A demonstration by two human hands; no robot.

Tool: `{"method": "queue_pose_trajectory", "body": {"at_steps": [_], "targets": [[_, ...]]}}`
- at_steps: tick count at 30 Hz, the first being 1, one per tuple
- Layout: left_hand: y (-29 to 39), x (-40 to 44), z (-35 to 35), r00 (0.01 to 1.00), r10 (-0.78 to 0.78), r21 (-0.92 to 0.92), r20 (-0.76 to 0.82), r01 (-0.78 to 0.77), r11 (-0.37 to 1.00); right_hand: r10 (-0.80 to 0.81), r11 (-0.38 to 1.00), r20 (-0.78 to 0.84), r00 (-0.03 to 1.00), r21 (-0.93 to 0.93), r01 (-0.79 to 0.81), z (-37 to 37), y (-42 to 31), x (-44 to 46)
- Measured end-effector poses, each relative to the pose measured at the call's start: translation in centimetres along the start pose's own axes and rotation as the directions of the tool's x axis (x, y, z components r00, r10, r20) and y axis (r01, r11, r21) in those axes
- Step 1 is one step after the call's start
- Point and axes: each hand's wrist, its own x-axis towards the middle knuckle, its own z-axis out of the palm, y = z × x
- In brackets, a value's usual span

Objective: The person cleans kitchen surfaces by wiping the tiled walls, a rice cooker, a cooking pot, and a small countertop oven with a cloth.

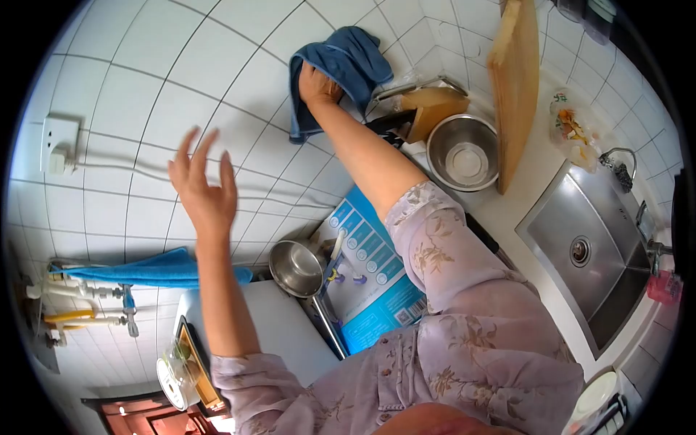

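My right hand (317, 85) is up at the white tiled wall (210, 61), holding a dark blue cloth (341, 54) against the tiles. The cloth drapes over its fingers and hides some of them. My left hand (205, 181) is raised in front of the wall with its fingers spread and nothing in it. Below my right forearm stand a steel bowl (464, 152) and a wooden block (433, 109) with a black handle beside it. A small steel saucepan (297, 268) lies between my arms on a blue and white printed box (377, 268).
A steel sink (580, 217) is set into the counter at right. A thick wooden cutting board (515, 94) stands upright behind the bowl. At left are a wall socket (59, 145) with a cable, a bright blue towel (145, 268) and water pipes (80, 292). A plastic bag (573, 130) holds scraps.
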Motion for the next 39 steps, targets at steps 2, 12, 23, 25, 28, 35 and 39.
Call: {"method": "queue_pose_trajectory", "body": {"at_steps": [2, 12, 23, 25, 28, 35, 39], "targets": [[-2.4, 2.1, 1.6, 0.999, 0.049, 0.166, -0.022, -0.044, 0.985, 0.088, 0.996, 0.035, 0.996, 0.03, -0.089, 0.1, 1.2, 1.2], [-8.0, 4.3, 5.3, 0.985, 0.157, 0.619, -0.078, -0.076, 0.782, 0.245, 0.969, 0.165, 0.955, -0.006, -0.247, -0.3, 6.5, 7.2], [-7.4, 4.3, 5.3, 0.994, 0.1, 0.705, -0.046, -0.038, 0.708, 0.196, 0.977, 0.155, 0.968, 0.056, -0.206, -2.2, 2.7, 14.1], [-7.6, 4.3, 5.4, 0.983, 0.161, 0.66, -0.085, -0.065, 0.749, -0.127, 0.99, 0.036, 0.991, 0.07, 0.124, -2.1, -0.4, 15.9], [-7.6, 4.3, 5.3, 0.981, 0.177, 0.666, -0.084, -0.077, 0.742, -0.308, 0.946, -0.023, 0.951, 0.097, 0.309, -2.2, -6.5, 18.2], [-7.4, 4.3, 5.4, 0.983, 0.161, 0.661, -0.085, -0.065, 0.748, -0.557, 0.798, -0.132, 0.82, 0.188, 0.572, -2.7, -9.0, 20.1], [-7.7, 4.2, 5.5, 0.984, 0.156, 0.656, -0.088, -0.061, 0.752, -0.608, 0.787, -0.13, 0.783, 0.028, 0.616, -2.2, -3.7, 20.5]]}}
